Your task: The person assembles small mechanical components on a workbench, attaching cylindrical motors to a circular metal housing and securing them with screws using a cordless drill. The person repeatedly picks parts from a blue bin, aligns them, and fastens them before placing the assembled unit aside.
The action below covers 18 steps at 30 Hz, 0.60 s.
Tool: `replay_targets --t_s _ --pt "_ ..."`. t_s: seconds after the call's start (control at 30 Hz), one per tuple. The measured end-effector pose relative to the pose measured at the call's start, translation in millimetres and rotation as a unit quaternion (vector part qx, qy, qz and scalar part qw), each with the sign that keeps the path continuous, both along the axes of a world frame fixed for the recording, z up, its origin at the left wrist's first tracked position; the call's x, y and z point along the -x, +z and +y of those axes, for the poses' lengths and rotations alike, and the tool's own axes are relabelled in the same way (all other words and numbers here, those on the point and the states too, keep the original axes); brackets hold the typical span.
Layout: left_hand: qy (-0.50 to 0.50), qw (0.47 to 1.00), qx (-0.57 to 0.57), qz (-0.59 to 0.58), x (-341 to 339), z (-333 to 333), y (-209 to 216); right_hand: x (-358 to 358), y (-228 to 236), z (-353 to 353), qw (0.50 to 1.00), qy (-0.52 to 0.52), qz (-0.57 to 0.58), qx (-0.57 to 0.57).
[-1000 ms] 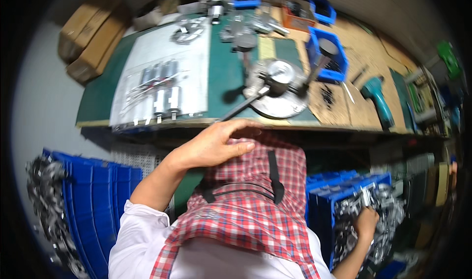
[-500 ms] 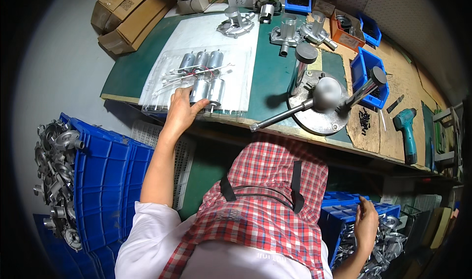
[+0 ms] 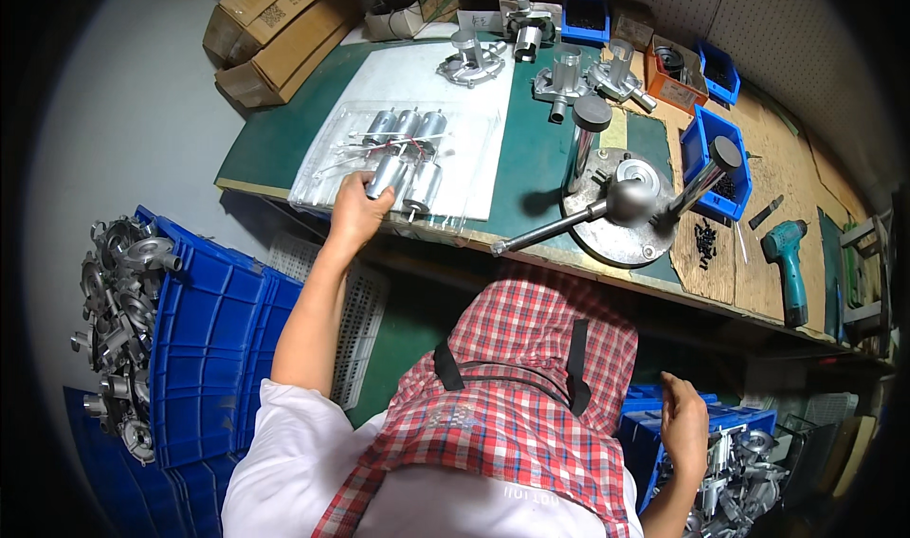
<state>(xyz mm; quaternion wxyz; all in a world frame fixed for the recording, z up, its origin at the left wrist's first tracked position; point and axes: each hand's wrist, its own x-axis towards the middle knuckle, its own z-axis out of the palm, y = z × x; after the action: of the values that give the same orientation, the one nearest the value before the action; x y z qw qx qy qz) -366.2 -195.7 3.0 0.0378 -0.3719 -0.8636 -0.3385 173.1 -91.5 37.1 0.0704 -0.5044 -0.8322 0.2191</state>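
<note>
— Green-topped workbench, brown boards at its right. Below?
— Blue crate at left, second blue crate at right, each with a heap of metal castings.
— And on top?
— White sheet toward the left, round metal fixture with a lever near the middle, clear tray on the sheet.
— Hands?
— Left hand closed, thumb and fingers about the front-left motor, inside the tray; right hand loosely open near the second crate, nothing visible in it.
— Smaller still?
— Four other silver motors beside and behind that one; loose black pieces beside the fixture.
</note>
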Motion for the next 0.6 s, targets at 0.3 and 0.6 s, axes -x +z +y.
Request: replay_targets --t_s 0.3,0.6 --pt "-0.137 0.89 -0.333 -0.28 -35 -26 62 44 17 6 0.982 0.137 0.128 0.025" --pt "-0.186 0.842 -0.263 -0.434 -139 -2 116 172 81 -11 0.809 0.278 0.426 -0.294"
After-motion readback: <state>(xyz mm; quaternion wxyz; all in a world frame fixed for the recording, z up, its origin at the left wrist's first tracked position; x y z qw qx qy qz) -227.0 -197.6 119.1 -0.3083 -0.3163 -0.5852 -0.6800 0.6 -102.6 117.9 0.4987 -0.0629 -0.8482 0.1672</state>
